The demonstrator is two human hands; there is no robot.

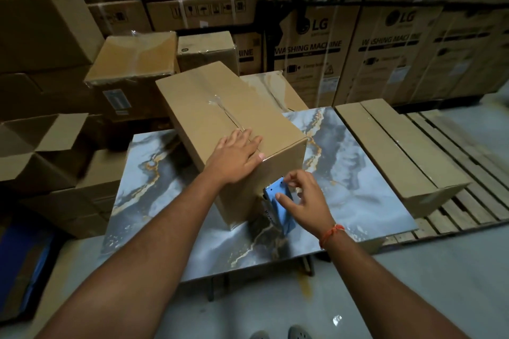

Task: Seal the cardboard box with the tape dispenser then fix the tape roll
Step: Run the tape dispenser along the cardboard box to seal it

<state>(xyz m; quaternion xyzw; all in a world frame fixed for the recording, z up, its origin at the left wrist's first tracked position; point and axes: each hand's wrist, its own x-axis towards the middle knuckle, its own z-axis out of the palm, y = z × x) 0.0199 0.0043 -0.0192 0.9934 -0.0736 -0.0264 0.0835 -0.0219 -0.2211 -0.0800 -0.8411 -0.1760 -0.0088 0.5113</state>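
Note:
A closed cardboard box point(198, 107) lies on a marble-patterned table point(358, 173), with clear tape running along part of its top seam. My left hand point(237, 157) rests flat on the near end of the box top, fingers spread over the seam. A blue tape dispenser point(278, 201) is pressed against the box's near end face, low down. My right hand point(305, 201) grips the dispenser from the right, thumb on its blue side plate. The tape roll itself is hidden behind my hand.
Flat cardboard packs point(394, 154) lie on wooden pallets at the right. Sealed and open boxes point(132, 63) stand left and behind the table. Stacked washing-machine cartons point(316, 44) form the back wall. My shoes point(297, 334) stand on the grey floor below.

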